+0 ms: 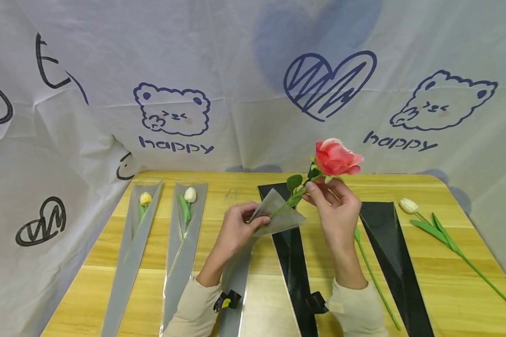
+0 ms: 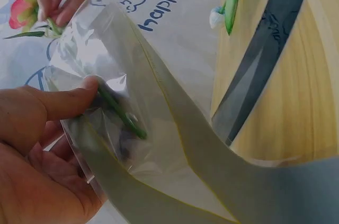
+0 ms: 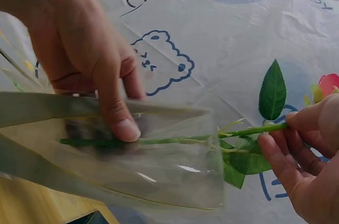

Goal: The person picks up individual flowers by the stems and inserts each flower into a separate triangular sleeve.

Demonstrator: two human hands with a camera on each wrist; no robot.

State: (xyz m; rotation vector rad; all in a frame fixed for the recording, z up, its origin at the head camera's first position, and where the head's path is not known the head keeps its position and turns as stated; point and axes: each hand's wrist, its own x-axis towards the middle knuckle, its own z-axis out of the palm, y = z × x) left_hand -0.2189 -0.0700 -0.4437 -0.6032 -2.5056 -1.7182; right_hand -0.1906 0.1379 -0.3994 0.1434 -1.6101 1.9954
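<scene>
My right hand (image 1: 339, 206) pinches the green stem of a pink rose (image 1: 336, 158) just below its bloom, as the right wrist view also shows at the stem (image 3: 259, 128). Around the mouth of a grey, clear-fronted flower sleeve (image 1: 274, 217), my left hand (image 1: 238, 229) grips the film with its thumb (image 2: 79, 97) on the clear side. The lower stem (image 2: 119, 110) lies inside the sleeve, visible through the film. Leaves (image 3: 246, 155) and bloom stay outside the mouth. The sleeve's long tail hangs down past the left wrist.
Two grey sleeves, one holding a yellow tulip (image 1: 145, 199) and one a white tulip (image 1: 190, 194), lie at left. Two black sleeves (image 1: 291, 262) (image 1: 398, 257) lie at centre and right. A loose white tulip (image 1: 409, 206) and another green stem (image 1: 375, 276) rest on the wooden table (image 1: 261, 299).
</scene>
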